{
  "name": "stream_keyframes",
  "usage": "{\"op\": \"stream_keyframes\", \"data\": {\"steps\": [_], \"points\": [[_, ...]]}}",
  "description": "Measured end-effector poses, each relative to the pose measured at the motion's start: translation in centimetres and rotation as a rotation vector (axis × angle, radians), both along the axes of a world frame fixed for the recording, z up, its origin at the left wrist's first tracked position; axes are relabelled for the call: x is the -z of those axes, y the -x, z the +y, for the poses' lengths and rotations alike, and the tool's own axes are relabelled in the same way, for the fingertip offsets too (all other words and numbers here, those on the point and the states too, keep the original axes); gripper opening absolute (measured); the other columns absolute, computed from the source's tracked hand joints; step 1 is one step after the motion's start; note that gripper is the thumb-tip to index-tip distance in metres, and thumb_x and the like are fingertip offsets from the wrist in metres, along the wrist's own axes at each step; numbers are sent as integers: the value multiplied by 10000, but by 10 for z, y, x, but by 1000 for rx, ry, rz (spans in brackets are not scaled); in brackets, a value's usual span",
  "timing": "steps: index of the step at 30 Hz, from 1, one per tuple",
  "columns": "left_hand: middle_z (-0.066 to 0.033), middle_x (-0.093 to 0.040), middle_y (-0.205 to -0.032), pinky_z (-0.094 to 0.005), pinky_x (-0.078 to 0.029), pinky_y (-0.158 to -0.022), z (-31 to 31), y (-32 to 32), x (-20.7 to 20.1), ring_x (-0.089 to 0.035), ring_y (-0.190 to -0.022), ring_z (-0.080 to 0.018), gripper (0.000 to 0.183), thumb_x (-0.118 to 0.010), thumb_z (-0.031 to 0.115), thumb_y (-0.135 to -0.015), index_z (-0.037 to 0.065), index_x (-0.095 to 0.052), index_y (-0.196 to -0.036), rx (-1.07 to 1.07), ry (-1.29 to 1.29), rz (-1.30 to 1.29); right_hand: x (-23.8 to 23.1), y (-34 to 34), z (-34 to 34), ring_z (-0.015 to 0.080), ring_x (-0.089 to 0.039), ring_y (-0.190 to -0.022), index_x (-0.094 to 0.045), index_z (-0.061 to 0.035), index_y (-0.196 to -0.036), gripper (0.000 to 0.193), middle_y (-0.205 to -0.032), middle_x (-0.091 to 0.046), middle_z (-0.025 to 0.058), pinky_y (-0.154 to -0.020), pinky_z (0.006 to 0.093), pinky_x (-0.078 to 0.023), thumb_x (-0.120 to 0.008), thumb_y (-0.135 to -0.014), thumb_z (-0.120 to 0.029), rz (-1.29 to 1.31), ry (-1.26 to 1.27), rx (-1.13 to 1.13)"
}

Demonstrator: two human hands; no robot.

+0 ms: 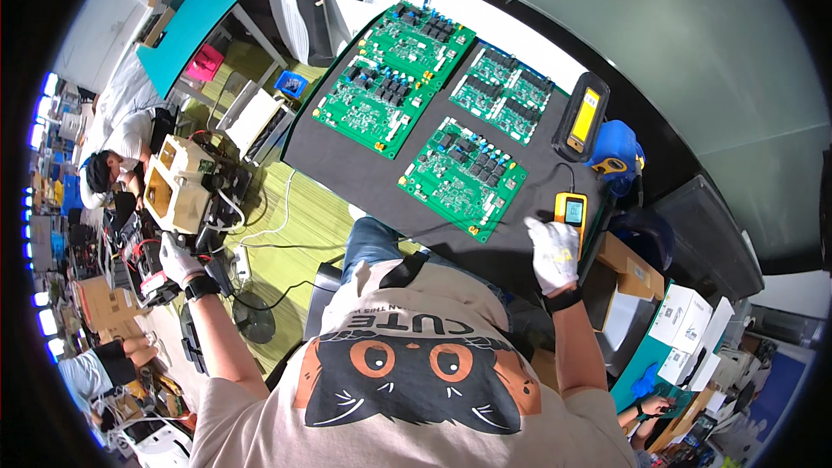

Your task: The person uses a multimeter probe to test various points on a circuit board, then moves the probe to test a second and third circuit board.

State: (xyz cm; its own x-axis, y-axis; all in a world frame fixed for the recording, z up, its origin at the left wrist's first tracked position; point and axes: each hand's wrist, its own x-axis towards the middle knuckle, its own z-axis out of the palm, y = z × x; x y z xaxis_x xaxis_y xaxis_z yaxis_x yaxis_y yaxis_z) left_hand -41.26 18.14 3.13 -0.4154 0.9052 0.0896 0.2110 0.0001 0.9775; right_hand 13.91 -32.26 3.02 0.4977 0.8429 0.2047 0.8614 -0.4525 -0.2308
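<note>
My right hand [555, 256], in a white glove, lies on the dark table mat with its fingers stretched out. Just beyond its fingertips sits a yellow handheld meter [570, 208] with a small lit screen and a cable at its top. My left hand [179, 262], also gloved in white, is held out to the far left, away from the table; its fingers look extended and nothing shows in them. A green circuit board [459, 180] with black and blue components lies nearest me on the mat. Beyond it are smaller green boards [503, 95] and two larger ones [368, 104], [416, 39].
On the table's right stand a black handheld device with a yellow screen [585, 119] and a blue tape dispenser [615, 152]. Cardboard boxes [628, 264] stand below right. Leftward are beige equipment [178, 182], cables on the floor and a crouching person [121, 156]. Another person's hand [656, 405] shows lower right.
</note>
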Motion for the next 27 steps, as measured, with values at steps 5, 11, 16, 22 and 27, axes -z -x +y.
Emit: {"op": "stream_keyframes", "data": {"steps": [5,11,16,22,27], "points": [[-83,-681,-1121,-266,-444,-710,3,53,0,-614,-883,-145,431,-591,386,-956,13,-623,-1169,-56,-55,153,-8,-7,-15,262,-584,-944,-701,-141,-1009,179,-989,-656,43,-874,419,-446,-613,-857,-174,35,89,7],[-118,-664,-1179,-320,-465,-828,-5,38,6,-630,-972,-217,486,-618,380,-941,11,-560,-1252,-39,22,-57,-10,11,41,291,-447,-1269,-551,-155,-1326,487,-1362,-520,72,-1033,446,-376,-645,-861,-265,117,56,-53],[-106,-668,-1136,-246,-446,-635,5,59,24,-617,-839,-151,420,-619,353,-945,38,-581,-1220,4,98,-33,5,23,115,336,-370,-1350,-455,-159,-1417,587,-1467,-422,85,-1053,481,-364,-635,-867,-255,100,83,-230],[16,-587,-808,-238,-409,-525,17,127,59,-472,-580,-100,222,-588,314,-965,101,-621,-1018,80,352,-362,16,17,128,269,-574,-1047,-675,-180,-1019,192,-950,-646,44,-1018,474,-377,-622,-850,-252,94,245,-415],[-7,-642,-925,-248,-478,-737,7,128,70,-576,-801,-127,240,-530,223,-1007,58,-613,-1161,476,550,-731,-7,7,68,260,-577,-1045,-695,-178,-950,145,-971,-668,30,-1038,453,-355,-604,-863,-250,169,165,-494]]}}
